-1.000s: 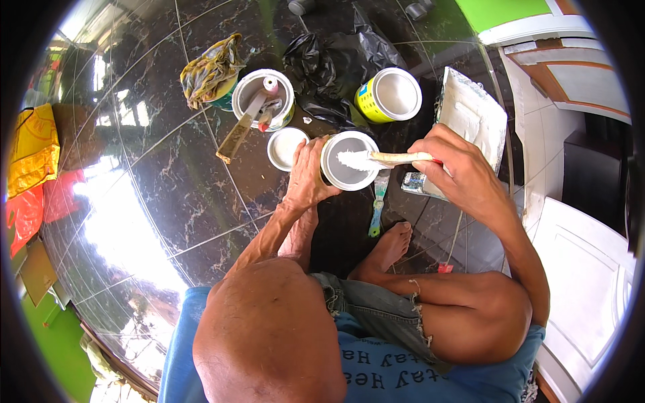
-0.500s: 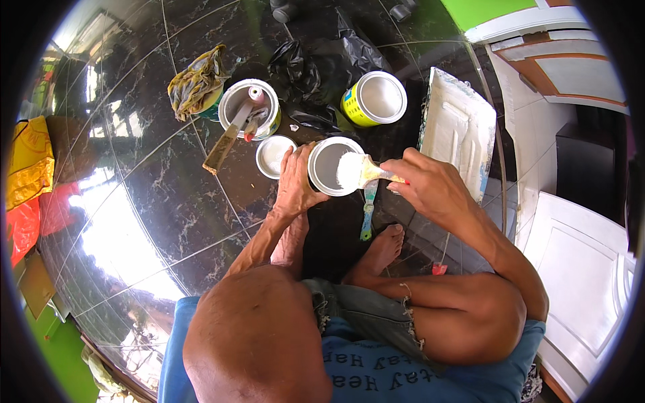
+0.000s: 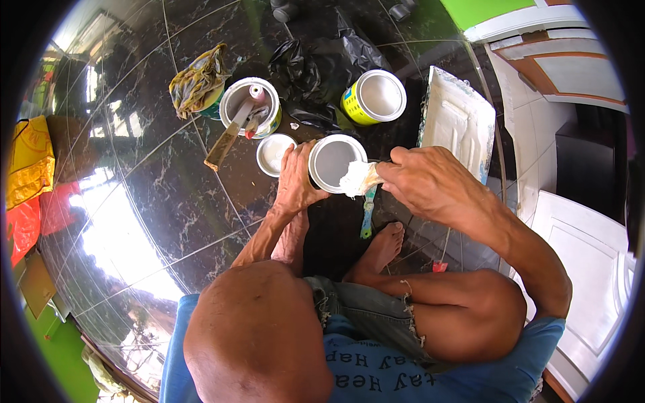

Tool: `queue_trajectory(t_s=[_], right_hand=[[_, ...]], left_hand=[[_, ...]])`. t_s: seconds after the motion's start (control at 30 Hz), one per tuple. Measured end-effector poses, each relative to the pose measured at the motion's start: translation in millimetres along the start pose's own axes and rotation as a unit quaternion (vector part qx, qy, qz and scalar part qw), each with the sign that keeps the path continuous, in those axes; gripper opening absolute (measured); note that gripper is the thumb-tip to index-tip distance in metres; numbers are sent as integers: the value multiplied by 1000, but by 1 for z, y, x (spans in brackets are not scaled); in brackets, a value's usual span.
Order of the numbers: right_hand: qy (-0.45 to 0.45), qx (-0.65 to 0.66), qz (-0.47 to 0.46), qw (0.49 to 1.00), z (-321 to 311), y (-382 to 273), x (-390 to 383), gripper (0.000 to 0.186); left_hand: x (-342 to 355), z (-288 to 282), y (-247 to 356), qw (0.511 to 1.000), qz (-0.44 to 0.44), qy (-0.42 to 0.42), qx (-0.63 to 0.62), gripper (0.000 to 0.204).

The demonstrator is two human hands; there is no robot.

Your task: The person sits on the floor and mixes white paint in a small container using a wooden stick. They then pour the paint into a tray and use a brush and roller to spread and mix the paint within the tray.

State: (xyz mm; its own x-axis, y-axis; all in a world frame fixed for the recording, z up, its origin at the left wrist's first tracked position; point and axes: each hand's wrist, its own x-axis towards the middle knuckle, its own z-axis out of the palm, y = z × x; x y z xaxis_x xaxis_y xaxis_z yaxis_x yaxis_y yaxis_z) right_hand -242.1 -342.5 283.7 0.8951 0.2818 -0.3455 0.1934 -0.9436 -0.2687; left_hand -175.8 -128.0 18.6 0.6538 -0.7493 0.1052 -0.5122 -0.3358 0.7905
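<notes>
My left hand point(image 3: 295, 176) is closed round the left side of a small open can point(image 3: 329, 158) with a pale grey inside. In my right hand point(image 3: 420, 176) is a paintbrush point(image 3: 361, 179); its bristles are thick with white paint and rest over the can's right rim. A slim blue-green tool handle point(image 3: 367, 218) sticks out below the brush, its other end hidden. Just left of the can lies a round white lid point(image 3: 272, 160), close to my left fingers.
Farther back stand a bucket point(image 3: 228, 101) holding brushes and a roller, a stained rag point(image 3: 196, 84) and a yellow can point(image 3: 359, 104). Black plastic point(image 3: 295, 64) lies between them. At right are a paint-smeared white tray point(image 3: 463, 114) and a white panel door point(image 3: 584, 262).
My right hand has turned over and shifted slightly, tilting the brush down across the can's right rim. My left hand and the can have stayed nearly in place.
</notes>
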Motion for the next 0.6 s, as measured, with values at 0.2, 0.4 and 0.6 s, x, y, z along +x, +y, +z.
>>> queue_trajectory(t_s=[0.2,0.4,0.6], right_hand=[[-15,15,16,1000,-8,-1,0,13],[-14,43,35,998,-7,4,-8,11],[6,90,64,994,-18,8,-16,16]], left_hand=[[-3,2,-2,1000,11,14,-3,117],[-1,1,0,1000,4,11,-8,117],[-1,-1,-1,1000,-1,3,-1,117]])
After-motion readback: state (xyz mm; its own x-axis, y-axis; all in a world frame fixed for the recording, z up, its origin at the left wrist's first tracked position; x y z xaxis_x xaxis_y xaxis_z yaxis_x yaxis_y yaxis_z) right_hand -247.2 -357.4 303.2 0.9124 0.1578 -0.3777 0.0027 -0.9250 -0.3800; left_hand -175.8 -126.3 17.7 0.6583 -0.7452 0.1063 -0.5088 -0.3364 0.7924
